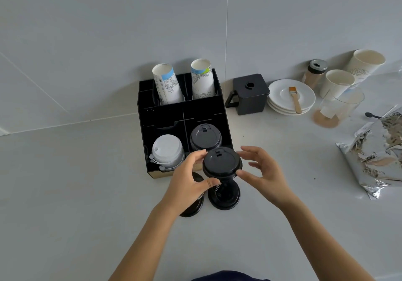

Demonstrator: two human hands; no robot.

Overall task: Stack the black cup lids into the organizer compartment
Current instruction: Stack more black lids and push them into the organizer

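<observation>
A black organizer stands on the counter. Its front right compartment holds a stack of black lids; the front left holds white lids. Just in front of the organizer I hold one black lid in the air. My left hand pinches its left rim and my right hand touches its right rim with thumb and fingers. Below the held lid, one black lid lies on the counter. Another black lid sits to its left, mostly hidden under my left hand.
Two upside-down paper cups stand in the organizer's back slots. To the right are a black square pot, stacked white saucers with a brush, a spice jar, paper cups, a clear glass and a torn foil bag.
</observation>
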